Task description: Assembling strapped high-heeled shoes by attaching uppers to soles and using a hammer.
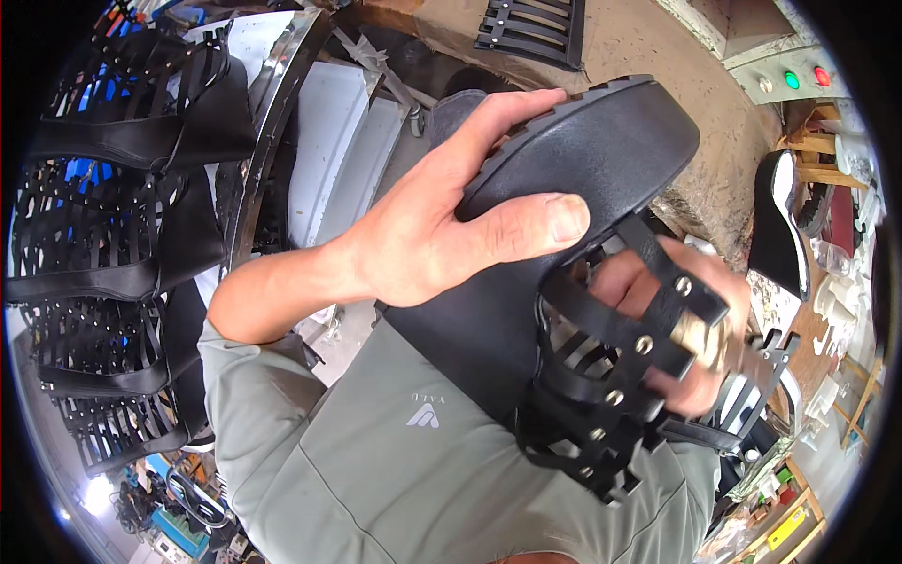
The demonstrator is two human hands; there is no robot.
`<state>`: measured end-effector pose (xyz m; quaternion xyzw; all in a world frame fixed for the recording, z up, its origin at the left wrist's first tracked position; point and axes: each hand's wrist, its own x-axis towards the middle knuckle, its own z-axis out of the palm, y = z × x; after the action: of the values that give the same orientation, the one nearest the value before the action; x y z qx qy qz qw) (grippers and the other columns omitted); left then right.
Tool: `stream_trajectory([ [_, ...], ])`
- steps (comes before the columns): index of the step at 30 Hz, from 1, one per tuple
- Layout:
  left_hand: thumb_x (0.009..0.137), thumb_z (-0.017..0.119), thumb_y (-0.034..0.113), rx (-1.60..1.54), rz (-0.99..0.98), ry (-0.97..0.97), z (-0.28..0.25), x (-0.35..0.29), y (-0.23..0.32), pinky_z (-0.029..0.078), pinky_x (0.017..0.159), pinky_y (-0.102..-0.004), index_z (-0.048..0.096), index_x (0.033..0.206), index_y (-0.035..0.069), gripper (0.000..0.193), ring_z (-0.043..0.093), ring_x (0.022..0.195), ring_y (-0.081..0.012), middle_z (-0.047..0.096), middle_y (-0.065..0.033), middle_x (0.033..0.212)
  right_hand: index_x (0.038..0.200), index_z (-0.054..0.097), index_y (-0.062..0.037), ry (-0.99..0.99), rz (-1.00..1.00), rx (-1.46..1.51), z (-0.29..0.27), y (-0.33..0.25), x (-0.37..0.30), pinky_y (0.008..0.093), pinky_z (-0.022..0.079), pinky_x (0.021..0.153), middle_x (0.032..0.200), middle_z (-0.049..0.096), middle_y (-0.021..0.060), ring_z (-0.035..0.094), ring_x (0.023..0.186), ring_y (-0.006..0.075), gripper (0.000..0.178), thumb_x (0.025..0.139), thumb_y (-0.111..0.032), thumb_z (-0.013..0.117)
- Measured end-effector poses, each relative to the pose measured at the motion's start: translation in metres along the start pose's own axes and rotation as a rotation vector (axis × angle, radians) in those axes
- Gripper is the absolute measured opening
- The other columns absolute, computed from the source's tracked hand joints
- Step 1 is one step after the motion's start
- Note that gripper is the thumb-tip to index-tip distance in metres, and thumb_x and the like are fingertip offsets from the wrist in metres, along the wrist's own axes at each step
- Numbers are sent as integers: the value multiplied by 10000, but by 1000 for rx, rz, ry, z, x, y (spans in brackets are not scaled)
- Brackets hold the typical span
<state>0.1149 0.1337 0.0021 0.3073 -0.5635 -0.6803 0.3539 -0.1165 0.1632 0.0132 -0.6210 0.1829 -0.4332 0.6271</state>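
Sandal [507,329]: black, thick-soled, held in front of the person's grey shirt [376,451], upper end overlapping the worktop [723,122] in view. Notched tread edge faces upper left; straps with silver studs hang toward lower right.

Left grip [442,216]: closed firmly round the sole, thumb flat along its side, fingers over the tread edge.

Right grip [700,324]: at the straps, partly behind them, blurred; cannot tell whether it is closed on one.

Further out: strap piece [532,30], black, slatted, lies on the worktop at top. Control panel [799,83] at upper right, green and red buttons. Black wedge [775,230] with a white face, right of the right grip. Left side: rack [272,132] with metal edge, more black sandals [113,282] beside it in a stacked row.
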Motion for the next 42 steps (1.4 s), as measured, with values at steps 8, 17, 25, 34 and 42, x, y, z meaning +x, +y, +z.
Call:
stream_trajectory([
  [8,885,663,332,-26,-91,28,-6,-3,-1,374,1010,-359,250,1409,-45,766,473,1188,-220,491,-158,1274,968,621,46,280,-18,-56,18,19,-11,337,548,673,893,673,194,685,746,244,300,675,-5,662],
  [17,883,663,370,-1,51,-60,-7,-7,0,352,1030,-365,220,1424,-34,808,456,1215,-242,473,-176,1290,957,636,20,-43,-478,-537,9,32,-15,385,524,515,892,659,200,663,634,307,389,664,-190,782],
  [25,892,628,423,-125,-162,-40,-22,-2,-31,373,1007,-335,336,1376,-17,716,487,1158,-184,529,-116,1226,949,665,-22,-22,-273,-686,-6,69,-41,372,554,719,937,682,100,685,798,227,287,754,-225,721],
  [34,662,798,400,778,-294,-242,-30,-106,-94,303,1106,-448,399,1386,49,898,386,1306,-365,356,-209,1428,1213,556,-66,482,550,-43,20,171,-121,325,511,853,1055,640,21,614,975,172,313,971,-244,467],
  [42,530,846,266,1113,201,105,-21,-29,-71,476,799,-425,531,1127,43,711,588,933,-348,574,-137,1018,1179,569,-69,742,487,-553,24,204,-81,341,500,857,1091,627,42,599,1011,223,309,959,-268,481],
])
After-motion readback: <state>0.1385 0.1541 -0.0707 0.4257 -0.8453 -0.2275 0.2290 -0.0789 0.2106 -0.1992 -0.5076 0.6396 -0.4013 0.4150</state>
